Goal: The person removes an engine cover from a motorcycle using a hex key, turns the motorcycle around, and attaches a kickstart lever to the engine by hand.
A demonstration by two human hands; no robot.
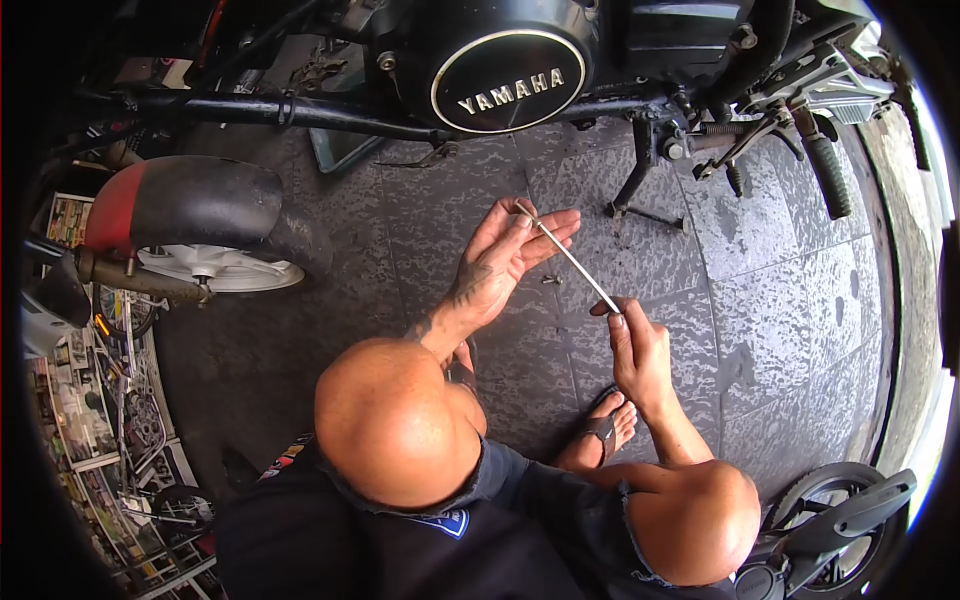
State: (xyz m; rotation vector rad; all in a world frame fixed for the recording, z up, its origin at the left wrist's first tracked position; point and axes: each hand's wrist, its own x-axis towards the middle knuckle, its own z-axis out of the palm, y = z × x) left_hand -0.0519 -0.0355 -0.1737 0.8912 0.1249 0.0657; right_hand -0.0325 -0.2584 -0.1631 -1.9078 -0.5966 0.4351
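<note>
Between my two hands a thin, straight, silvery metal rod [575, 264] slants down to the right above the floor. My left hand [494, 262] pinches its upper end between thumb and index finger, the other fingers stretched out. At that end there is a small brownish piece, too small to name. The rod's lower end sits in the fingers of my right hand [640, 355], which are closed around it and hide that end. A few small bolts [552, 280] lie on the floor tiles just below the rod.
Ahead stands a motorcycle engine with a round Yamaha cover [512, 82]. A footpeg [826, 175] and a stand [635, 175] project at the right. A wheel [210, 220] is at the left, beside crowded shelves [100, 440]. Another motorcycle wheel [835, 535] is behind at the lower right.
</note>
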